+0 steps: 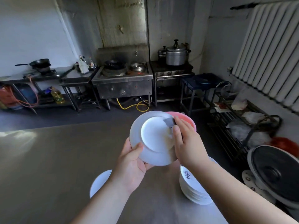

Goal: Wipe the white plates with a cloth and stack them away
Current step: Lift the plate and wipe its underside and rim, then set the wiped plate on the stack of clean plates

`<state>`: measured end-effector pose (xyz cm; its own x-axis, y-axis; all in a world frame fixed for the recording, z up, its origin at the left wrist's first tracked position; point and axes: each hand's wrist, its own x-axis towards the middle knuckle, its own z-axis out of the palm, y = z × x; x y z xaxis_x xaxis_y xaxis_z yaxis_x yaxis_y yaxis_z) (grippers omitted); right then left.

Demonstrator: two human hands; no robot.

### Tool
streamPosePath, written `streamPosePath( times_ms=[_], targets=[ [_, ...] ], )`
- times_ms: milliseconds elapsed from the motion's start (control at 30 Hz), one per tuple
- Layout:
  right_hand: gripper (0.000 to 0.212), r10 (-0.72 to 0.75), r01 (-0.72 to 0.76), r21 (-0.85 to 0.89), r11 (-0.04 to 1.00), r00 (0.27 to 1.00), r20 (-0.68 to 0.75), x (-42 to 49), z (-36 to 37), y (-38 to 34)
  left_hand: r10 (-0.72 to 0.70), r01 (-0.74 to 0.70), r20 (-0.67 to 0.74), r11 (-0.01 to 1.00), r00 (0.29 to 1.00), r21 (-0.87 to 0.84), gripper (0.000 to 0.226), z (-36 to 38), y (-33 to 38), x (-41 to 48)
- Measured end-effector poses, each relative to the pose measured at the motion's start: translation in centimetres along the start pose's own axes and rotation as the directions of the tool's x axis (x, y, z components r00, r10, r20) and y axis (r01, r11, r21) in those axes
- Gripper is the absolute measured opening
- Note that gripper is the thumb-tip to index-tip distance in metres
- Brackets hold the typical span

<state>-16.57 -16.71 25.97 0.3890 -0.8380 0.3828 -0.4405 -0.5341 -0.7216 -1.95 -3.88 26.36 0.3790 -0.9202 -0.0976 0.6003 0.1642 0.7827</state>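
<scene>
Left hand (132, 162) is gripping tilted plate (153, 139); right hand (186, 143) is pinching cloth (169, 122) on its right rim, above stack (193, 188).

We gripped a tilted white plate (153, 138) in our left hand (132, 165) while our right hand (187, 143) held a grey cloth (168, 122) against it, above the steel table (48, 167).
</scene>
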Motion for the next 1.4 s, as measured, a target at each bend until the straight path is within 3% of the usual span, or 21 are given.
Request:
streamPosePath(
  times_ms=[67,200,333,433,567,667,800,833,900,967,1000,1100,1233,1333,1400],
  targets=[
    [0.041,0.096,-0.094,-0.039,0.995,0.995,0.041,1.4,-1.6,-0.1,-0.057,0.055,0.051,0.997,0.997,0.054,0.046,-1.1,0.3,0.2],
    [0.053,0.286,-0.216,-0.325,0.921,0.940,0.184,0.7,-3.8,-0.5,-0.154,0.146,0.062,0.982,0.986,0.124,0.049,-2.9,-0.2,1.3],
    [0.062,0.541,-0.415,-0.380,0.827,0.773,0.333,-1.7,-4.3,1.5,-0.286,0.276,0.040,0.946,0.957,0.170,0.043,-4.2,-2.1,2.9],
    [0.057,0.661,-0.589,-0.300,0.750,0.655,0.365,-3.7,-4.6,2.8,-0.407,0.375,0.080,0.890,0.910,0.260,0.040,-4.7,-4.1,3.9],
    [0.064,0.754,-0.685,-0.321,0.654,0.551,0.358,-5.3,-5.4,4.6,-0.463,0.388,0.088,0.819,0.882,0.423,0.034,-4.2,-6.9,4.9],
    [0.072,0.797,-0.770,-0.224,0.597,0.536,0.278,-5.7,-6.5,6.4,-0.452,0.366,0.066,0.791,0.889,0.490,0.034,-3.1,-9.0,5.7],
    [0.089,0.788,-0.814,-0.039,0.579,0.547,0.284,-5.1,-8.6,8.7,-0.493,0.423,0.126,0.831,0.861,0.361,0.065,-0.1,-10.9,6.7],
    [0.087,0.780,-0.813,0.008,0.582,0.560,0.280,-4.9,-9.0,9.4,-0.501,0.443,0.118,0.834,0.857,0.328,0.068,0.8,-11.2,6.8],
    [0.059,0.774,-0.809,0.095,0.581,0.584,0.244,-4.6,-9.5,11.4,-0.503,0.461,0.060,0.829,0.862,0.316,0.060,1.9,-12.1,7.1],
    [0.021,0.746,-0.764,0.054,0.643,0.640,0.185,-4.5,-9.6,13.8,-0.517,0.465,-0.021,0.750,0.856,0.471,0.040,2.3,-13.3,7.6],
    [0.009,0.715,-0.726,-0.004,0.688,0.677,0.171,-4.5,-9.7,15.1,-0.507,0.432,-0.059,0.660,0.860,0.614,0.031,2.3,-13.9,8.0],
    [0.013,0.673,-0.669,-0.101,0.736,0.708,0.214,-4.2,-9.8,17.5,-0.450,0.280,-0.125,0.296,0.884,0.913,0.022,1.9,-15.7,9.0],
    [0.013,0.654,-0.642,-0.160,0.749,0.681,0.329,-3.5,-9.2,19.7,-0.333,0.226,-0.206,0.020,0.920,0.974,0.016,1.9,-17.9,10.0],
    [0.007,0.622,-0.566,-0.259,0.782,0.685,0.380,-2.9,-8.5,21.3,-0.211,0.202,-0.213,-0.074,0.954,0.977,0.012,2.0,-19.0,10.2],
    [0.007,0.585,-0.469,-0.361,0.806,0.727,0.360,-2.5,-8.1,22.2,-0.189,0.177,-0.200,-0.136,0.961,0.975,0.013,2.1,-19.4,10.3]
  ],
)
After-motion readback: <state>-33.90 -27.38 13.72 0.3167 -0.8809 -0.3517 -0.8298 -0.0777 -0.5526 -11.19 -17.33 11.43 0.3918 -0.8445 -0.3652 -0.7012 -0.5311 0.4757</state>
